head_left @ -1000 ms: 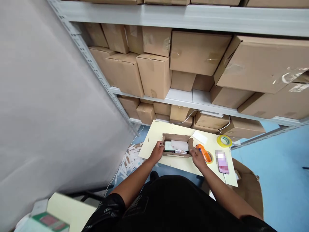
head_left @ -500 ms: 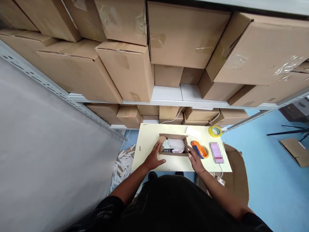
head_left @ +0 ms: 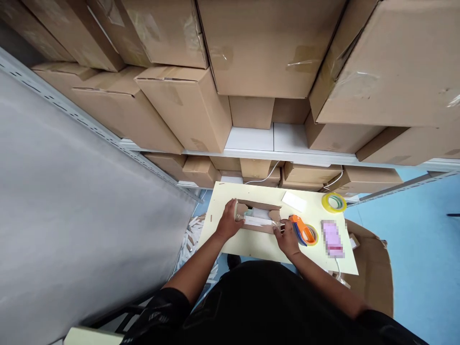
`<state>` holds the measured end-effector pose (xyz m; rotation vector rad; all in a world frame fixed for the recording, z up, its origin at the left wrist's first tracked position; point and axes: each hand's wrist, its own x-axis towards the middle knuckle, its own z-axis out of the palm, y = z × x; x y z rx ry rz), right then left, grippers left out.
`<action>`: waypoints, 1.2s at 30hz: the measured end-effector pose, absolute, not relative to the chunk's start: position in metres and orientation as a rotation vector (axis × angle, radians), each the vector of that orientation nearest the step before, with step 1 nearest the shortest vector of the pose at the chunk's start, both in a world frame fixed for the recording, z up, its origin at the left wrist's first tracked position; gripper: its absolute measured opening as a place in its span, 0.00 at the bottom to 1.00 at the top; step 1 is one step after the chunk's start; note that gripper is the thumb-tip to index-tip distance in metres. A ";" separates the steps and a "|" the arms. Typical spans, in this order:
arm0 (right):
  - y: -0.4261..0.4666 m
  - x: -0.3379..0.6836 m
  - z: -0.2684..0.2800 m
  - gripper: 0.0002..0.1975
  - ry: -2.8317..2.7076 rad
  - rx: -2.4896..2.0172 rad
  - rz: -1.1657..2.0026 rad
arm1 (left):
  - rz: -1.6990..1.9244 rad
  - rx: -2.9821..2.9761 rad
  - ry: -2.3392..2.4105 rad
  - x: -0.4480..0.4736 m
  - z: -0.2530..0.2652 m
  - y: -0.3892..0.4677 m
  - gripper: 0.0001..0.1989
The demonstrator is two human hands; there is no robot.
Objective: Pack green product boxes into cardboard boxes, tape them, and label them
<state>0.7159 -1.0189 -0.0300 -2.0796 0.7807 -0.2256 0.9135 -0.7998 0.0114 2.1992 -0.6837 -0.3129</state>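
Note:
A small open cardboard box (head_left: 256,229) lies on the pale yellow table. My left hand (head_left: 229,221) grips its left end, fingers along the outer side and thumb at the front corner. At the right front corner, my right hand (head_left: 286,235) holds the box with bent fingers. Small side flaps tilt inward at both ends. Along the box's front lies a white strip (head_left: 257,221) with shiny, clear material at its ends. Behind it, pale wrapped contents (head_left: 259,212) show inside; most of them are hidden.
Beside my right hand lies an orange and blue tape dispenser (head_left: 304,231). A yellow tape roll (head_left: 334,202), a white flat piece (head_left: 294,201) and a blurred pink object (head_left: 332,238) share the table (head_left: 230,247). Shelves of cardboard boxes (head_left: 264,48) rise behind; a grey wall (head_left: 89,191) stands left.
My hands have moved in from the box's ends to its front corners and closed on it. The white strip now lies along its front, and the side flaps lean inward. The view has shifted.

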 end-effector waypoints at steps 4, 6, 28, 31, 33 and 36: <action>-1.024 0.718 -0.030 0.23 0.816 -2.059 -0.205 | -0.389 2.243 -0.924 0.941 0.031 -0.819 0.41; -1.024 0.719 -0.029 0.24 0.806 -2.059 -0.210 | -0.433 2.252 -1.006 0.945 0.035 -0.821 0.30; -1.072 0.667 -0.062 0.15 1.334 -2.575 0.231 | -0.270 2.189 -1.337 0.902 -0.018 -0.784 0.28; -1.078 0.665 -0.050 0.16 1.381 -2.362 0.159 | -0.247 2.230 -1.314 0.899 -0.011 -0.788 0.27; -1.085 0.657 -0.035 0.18 1.362 -2.093 0.065 | -0.207 2.278 -1.292 0.897 -0.003 -0.794 0.25; -1.089 0.646 -0.005 0.16 1.261 -1.713 -0.159 | -0.222 2.274 -1.309 0.894 0.007 -0.808 0.22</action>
